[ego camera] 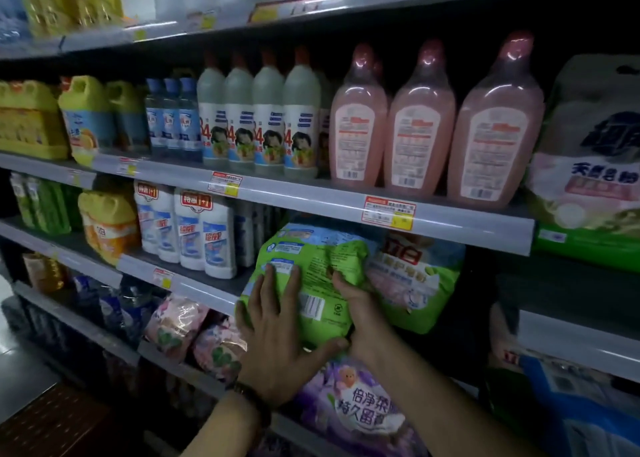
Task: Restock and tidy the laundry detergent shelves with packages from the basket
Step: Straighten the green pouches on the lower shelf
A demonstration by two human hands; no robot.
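Observation:
A green detergent bag [311,269] stands at the front edge of the third shelf [207,292], its back label and barcode facing me. My left hand [277,332] lies flat against its lower left face, fingers spread, thumb under the bottom edge. My right hand [356,304] grips the bag's right side, fingers dug into the creased plastic. Right behind it sits a second green and pink detergent bag [415,276] on the same shelf. A purple bag [353,404] lies on the shelf below my wrists.
White bottles [204,235] stand left of the green bag. Pink bottles [419,120] and white bleach bottles [266,120] fill the shelf above. Pink floral bags [176,321] sit lower left. A large pack [588,165] rises at right. No basket is in view.

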